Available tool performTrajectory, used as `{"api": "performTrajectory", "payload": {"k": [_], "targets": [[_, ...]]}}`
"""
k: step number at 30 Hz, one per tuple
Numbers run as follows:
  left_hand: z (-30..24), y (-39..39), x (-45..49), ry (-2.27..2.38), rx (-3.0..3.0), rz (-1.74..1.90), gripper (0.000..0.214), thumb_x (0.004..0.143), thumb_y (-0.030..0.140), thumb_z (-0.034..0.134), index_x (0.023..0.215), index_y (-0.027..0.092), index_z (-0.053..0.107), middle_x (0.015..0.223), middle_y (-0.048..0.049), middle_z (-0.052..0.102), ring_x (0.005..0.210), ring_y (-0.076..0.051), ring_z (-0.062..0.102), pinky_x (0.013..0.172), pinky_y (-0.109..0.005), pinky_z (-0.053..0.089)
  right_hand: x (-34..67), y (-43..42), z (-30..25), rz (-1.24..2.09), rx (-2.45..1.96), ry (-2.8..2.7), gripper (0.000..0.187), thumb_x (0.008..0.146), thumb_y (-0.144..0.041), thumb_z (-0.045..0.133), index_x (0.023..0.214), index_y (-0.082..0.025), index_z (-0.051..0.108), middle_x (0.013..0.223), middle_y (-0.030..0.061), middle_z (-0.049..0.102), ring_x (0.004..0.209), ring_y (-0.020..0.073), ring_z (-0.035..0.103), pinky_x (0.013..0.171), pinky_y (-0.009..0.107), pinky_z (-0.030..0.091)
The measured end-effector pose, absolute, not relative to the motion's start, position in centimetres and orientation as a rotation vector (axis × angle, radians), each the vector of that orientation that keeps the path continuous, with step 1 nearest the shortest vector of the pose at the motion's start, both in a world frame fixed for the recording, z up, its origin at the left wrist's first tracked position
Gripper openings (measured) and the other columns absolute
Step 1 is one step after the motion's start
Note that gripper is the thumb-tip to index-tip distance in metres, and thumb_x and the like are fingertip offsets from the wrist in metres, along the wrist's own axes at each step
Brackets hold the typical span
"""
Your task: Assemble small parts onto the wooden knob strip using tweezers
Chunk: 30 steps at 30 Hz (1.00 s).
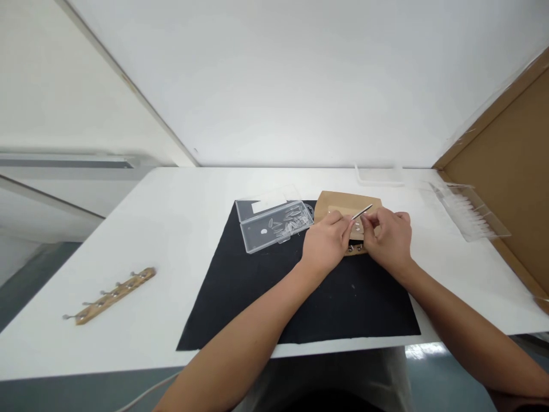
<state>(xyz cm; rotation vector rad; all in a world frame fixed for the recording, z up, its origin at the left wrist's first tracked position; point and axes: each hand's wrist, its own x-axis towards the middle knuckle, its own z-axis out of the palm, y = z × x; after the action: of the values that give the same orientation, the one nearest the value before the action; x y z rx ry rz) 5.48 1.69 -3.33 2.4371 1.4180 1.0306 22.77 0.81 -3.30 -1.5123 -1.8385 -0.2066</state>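
Observation:
My left hand (326,240) is closed in a pinch on a thin silvery stick (362,212), which points up and to the right. Close beside it, my right hand (389,236) has its thumb and fingertips pressed together; whatever lies between them is too small to make out. Both hands are over a light brown card or tray (355,200) with small pale pieces on it. Under the hands, part of a wooden strip with round metal fittings (355,249) shows. To the left lies an opened clear plastic box (251,243) with many clear nail-tip-shaped pieces (287,223) in it.
A black mat (257,303) covers the middle of the white table (171,229). At left lies another wooden strip with metal stems (114,294). A clear case with whitish pieces (469,214) and a clear plastic lid or tray (380,177) are at right and back, near a brown panel (506,166).

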Motion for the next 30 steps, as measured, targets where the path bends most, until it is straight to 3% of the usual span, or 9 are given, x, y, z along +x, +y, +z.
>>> {"api": "performTrajectory", "payload": {"k": [30], "targets": [[-2.75,1.63,5.34,1.445,2.481,1.01,0.038,0.111,0.035,0.043,0.103,0.021,0.077,0.088,-0.0067,0.07,0.074,-0.018,0.065,0.062,-0.027,0.044,22.85,1.44,-3.29,-0.096,-1.568,-1.822,0.015,0.096,-0.03,0.061,0.084,-0.024,0.058,0.077,0.0016,0.073,0.069,0.0221,0.064,0.083,0.044,0.036]]}}
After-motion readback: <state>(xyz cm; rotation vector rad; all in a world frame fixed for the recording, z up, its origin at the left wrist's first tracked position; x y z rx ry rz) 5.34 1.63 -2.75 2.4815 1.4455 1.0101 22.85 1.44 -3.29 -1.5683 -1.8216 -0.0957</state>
